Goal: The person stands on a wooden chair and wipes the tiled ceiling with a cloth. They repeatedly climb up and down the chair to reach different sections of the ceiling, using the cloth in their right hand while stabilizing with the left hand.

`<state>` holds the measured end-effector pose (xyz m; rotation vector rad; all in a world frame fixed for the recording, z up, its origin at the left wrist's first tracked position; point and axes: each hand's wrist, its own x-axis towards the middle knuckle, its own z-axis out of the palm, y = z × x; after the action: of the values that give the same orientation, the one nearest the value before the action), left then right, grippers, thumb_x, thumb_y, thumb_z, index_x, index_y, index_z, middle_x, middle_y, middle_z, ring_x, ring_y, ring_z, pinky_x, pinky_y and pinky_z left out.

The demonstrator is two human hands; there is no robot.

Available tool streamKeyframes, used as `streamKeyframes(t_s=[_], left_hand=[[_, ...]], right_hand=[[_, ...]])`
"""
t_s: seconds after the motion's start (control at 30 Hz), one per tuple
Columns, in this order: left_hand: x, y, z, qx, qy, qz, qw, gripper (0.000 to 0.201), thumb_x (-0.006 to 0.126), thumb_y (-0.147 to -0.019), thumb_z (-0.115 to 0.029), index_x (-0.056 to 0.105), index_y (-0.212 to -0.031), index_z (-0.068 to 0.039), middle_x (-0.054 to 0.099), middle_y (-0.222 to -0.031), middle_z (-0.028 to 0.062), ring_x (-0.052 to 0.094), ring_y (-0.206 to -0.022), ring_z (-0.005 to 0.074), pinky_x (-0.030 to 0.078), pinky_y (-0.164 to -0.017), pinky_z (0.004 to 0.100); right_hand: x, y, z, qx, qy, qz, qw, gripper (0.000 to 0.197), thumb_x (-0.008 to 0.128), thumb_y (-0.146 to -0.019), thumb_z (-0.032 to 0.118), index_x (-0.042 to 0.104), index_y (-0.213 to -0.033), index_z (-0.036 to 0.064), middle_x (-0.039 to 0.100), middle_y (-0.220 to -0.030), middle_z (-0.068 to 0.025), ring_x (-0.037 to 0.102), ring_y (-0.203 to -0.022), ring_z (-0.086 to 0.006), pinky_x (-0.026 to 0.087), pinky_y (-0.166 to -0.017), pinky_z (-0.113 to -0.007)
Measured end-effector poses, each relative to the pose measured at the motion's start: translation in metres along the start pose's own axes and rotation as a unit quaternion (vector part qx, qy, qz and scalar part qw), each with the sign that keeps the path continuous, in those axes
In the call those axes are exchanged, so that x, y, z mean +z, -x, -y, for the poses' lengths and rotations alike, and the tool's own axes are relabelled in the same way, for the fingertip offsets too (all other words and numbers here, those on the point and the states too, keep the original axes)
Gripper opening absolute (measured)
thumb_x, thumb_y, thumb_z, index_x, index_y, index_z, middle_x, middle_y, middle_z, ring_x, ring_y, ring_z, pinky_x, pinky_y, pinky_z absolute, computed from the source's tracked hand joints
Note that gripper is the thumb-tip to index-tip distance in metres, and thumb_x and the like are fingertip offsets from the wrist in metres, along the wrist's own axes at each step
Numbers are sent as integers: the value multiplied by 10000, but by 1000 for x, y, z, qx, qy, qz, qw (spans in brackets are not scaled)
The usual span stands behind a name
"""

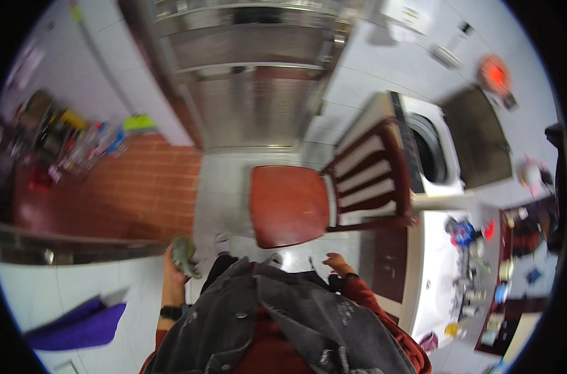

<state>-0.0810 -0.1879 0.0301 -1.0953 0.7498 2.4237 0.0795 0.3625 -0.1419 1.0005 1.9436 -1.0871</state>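
My left hand (173,265) is closed round a crumpled grey-green cloth (184,255), low on the left beside the doorway. My right hand (338,263) hangs in front of me at the right with its fingers apart, and no object shows in it. Just beyond that hand stands a wooden chair with a reddish-brown seat (289,206). Its slatted dark red back (374,181) is on the right side. Neither hand touches the chair. The picture is somewhat blurred.
Ahead is a metal-framed glass door (252,112). A washing machine (430,149) with a round door stands right of the chair, near a white sink counter (436,268). At left lie a red-tiled floor (152,187), plastic bottles (99,146) and a purple cloth (77,327).
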Motion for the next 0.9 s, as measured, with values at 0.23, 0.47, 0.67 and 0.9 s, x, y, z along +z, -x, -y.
streamKeyframes(t_s=[0.23, 0.47, 0.67, 0.9], left_hand=[[-17, -22, -66, -22, -17, -34, 999, 430, 507, -899, -439, 611, -1158, -111, 668, -1053, 66, 635, -869, 269, 529, -626, 466], [-1, -61, -175, 47, 14, -82, 995, 409, 539, -910, -386, 605, -1149, -61, 662, -1069, 93, 646, -901, 294, 535, -777, 457], [0, -83, -251, 76, 55, -138, 986, 393, 541, -929, -367, 604, -1139, -42, 668, -1053, 111, 647, -916, 303, 537, -785, 480], [-9, -85, -269, 145, 159, -143, 966, 383, 497, -958, -333, 566, -1195, -39, 640, -1128, 141, 637, -971, 316, 534, -774, 505]], right_hand=[[29, -7, 72, 61, -52, 11, 997, 519, 710, -803, 163, 547, -1293, 115, 651, -1042, -80, 638, -886, -217, 531, -629, -399], [74, -55, 197, -32, -184, 62, 980, 435, 645, -848, 180, 550, -1251, 47, 648, -975, -78, 656, -792, -225, 510, -515, -356], [101, -91, 419, -159, -13, 71, 985, 424, 656, -855, 164, 570, -1259, 66, 660, -962, -76, 647, -773, -191, 509, -578, -302], [117, -41, 691, -407, 35, 198, 891, 396, 658, -878, 72, 561, -1260, 43, 625, -1115, -106, 582, -1024, -175, 479, -845, -274]])
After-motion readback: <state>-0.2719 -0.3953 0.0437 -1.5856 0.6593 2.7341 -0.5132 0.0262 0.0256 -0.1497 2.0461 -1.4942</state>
